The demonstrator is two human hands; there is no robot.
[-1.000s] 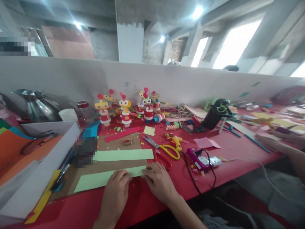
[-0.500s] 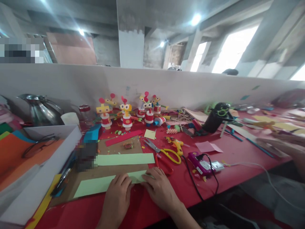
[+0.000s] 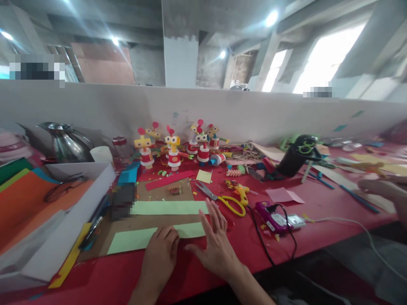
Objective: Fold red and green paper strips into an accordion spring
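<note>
A light green paper strip [image 3: 133, 240] lies along the near edge of a brown board [image 3: 104, 248]. The curled fingers of my left hand [image 3: 163, 254] grip its lower edge near the middle. Fingers spread, my right hand [image 3: 218, 241] is over the strip's right end and holds nothing. Beyond both hands lies a second light green strip [image 3: 171, 207], parallel to the first. Scissors with yellow handles [image 3: 233, 206] rest to the right of it, beside a yellow glue gun [image 3: 241, 194]. A small striped folded paper spring [image 3: 174, 190] sits farther back on the board.
Several paper robot figures [image 3: 173, 156] stand at the back. On the left are a box of coloured paper [image 3: 95, 190] and a steel jug [image 3: 65, 144]. A purple power strip [image 3: 270, 218] with cables and a black container [image 3: 291, 159] stand right. Another person's hand [image 3: 378, 190] is far right.
My right hand has let go of the near strip, and its fingers have spread and lifted. My left hand stays on the strip. The view has shifted slightly.
</note>
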